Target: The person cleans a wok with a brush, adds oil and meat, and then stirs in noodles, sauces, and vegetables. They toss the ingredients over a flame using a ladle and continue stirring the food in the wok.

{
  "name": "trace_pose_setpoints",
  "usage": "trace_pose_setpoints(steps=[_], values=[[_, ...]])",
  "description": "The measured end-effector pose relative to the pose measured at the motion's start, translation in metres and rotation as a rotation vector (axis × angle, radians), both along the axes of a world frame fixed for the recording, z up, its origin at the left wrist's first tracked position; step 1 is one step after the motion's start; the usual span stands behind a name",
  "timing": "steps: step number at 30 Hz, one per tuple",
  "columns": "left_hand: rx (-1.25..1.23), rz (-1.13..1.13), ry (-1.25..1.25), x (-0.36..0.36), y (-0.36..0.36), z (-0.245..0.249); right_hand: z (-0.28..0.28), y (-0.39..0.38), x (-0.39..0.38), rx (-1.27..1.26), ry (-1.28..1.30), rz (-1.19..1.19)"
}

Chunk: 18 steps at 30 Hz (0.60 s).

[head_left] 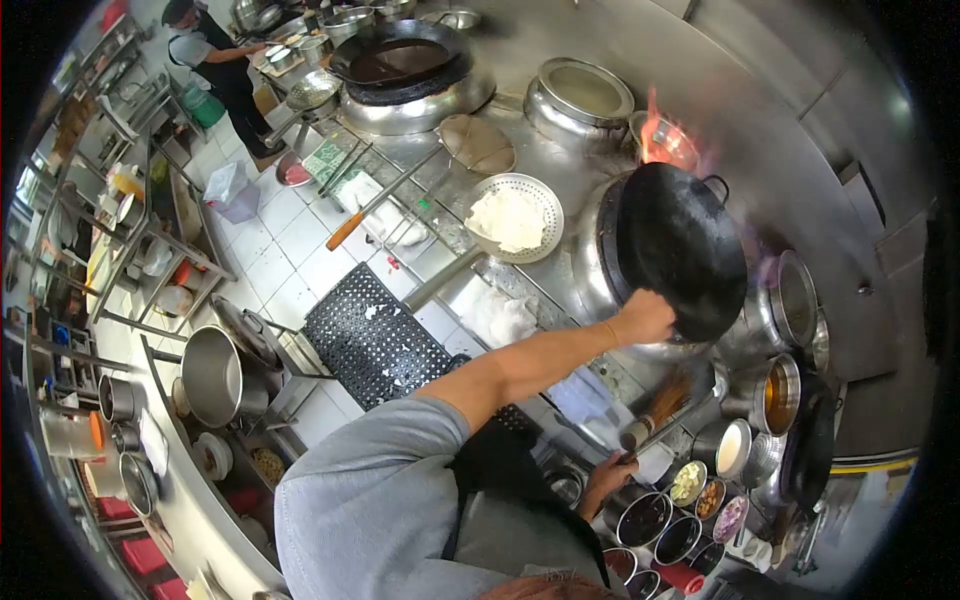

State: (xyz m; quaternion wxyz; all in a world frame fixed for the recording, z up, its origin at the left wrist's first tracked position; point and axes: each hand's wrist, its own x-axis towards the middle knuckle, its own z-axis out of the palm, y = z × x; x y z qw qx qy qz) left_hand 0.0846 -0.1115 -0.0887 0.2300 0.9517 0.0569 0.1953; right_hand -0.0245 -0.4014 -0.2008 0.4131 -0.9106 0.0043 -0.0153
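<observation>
My left hand (645, 318) is closed on the near edge of a black wok (685, 245), which is tilted up over the steel stove ring. Whether it grips a handle or the rim is hidden. Inside, the wok looks bare and dark. Lower down, my right hand (603, 484) is closed round the end of a long thin metal handle, apparently a ladle (720, 380). Beside that handle lies a bamboo wok brush (660, 408). Flames (665, 140) rise from a burner behind the wok.
A perforated strainer (510, 245) with pale food lies left of the wok. Seasoning pots (645, 518) crowd the area near my right hand. A second wok (395, 62) sits farther along the range. Another person (225, 70) stands at the far end. A black mat (375, 335) covers the floor.
</observation>
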Motion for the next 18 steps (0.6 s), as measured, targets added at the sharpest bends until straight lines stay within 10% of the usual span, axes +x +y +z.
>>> trace_pose_setpoints(steps=[18], values=[[0.022, -0.050, -0.013, -0.003, 0.003, -0.003, -0.008, 0.006, 0.000, -0.012, 0.050, -0.108]])
